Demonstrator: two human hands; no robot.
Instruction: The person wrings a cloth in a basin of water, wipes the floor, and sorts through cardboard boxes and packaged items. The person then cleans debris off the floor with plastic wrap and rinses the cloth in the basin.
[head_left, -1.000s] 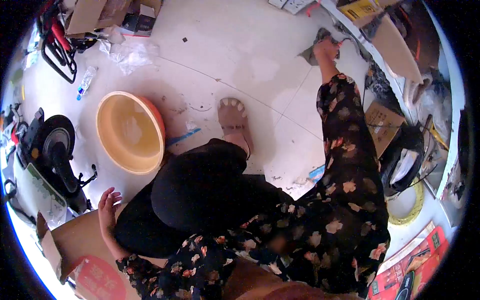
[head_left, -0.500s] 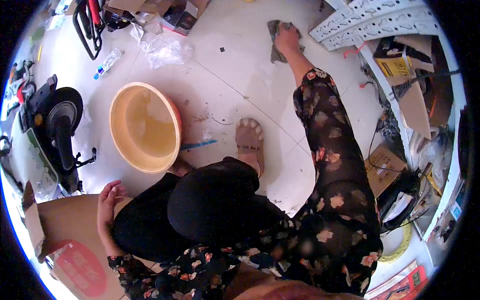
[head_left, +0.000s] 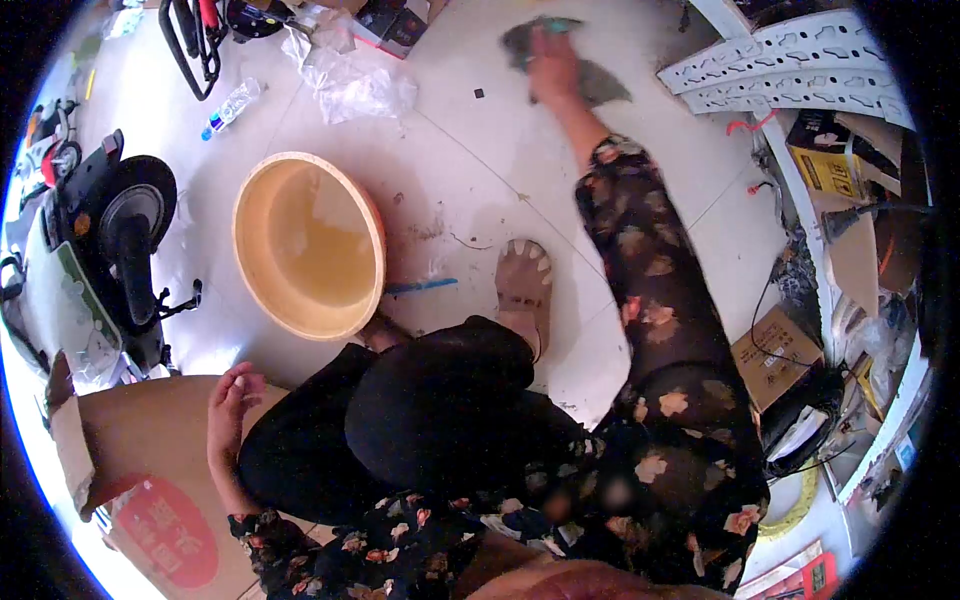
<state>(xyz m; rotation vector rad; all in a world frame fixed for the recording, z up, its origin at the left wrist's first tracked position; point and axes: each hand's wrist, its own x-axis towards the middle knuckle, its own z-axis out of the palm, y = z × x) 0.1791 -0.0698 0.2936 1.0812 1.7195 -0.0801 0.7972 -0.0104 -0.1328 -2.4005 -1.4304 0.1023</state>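
Note:
My right hand (head_left: 555,70) is stretched far out over the tiled floor, pressing a dark grey-green cloth (head_left: 603,86) against it. The hand and cloth are slightly blurred, with cloth showing on both sides of the fingers. My left hand (head_left: 236,390) hangs beside my knee, above a flattened cardboard box (head_left: 150,420); its fingers are loosely bent and hold nothing. Left of my sandalled foot (head_left: 523,285) stands an orange basin (head_left: 372,215) with murky yellowish water (head_left: 340,250) in it.
Clear plastic wrap (head_left: 360,85) and a plastic bottle (head_left: 232,108) lie beyond the basin. A blue strip (head_left: 425,286) is on the floor. A wheeled vehicle (head_left: 130,230) stands at left. White perforated metal shelving (head_left: 790,75) with boxes and cables lines the right side.
My right hand has slid the cloth a little to the left and away from me across the floor. The view has shifted slightly; my left hand stays beside the knee.

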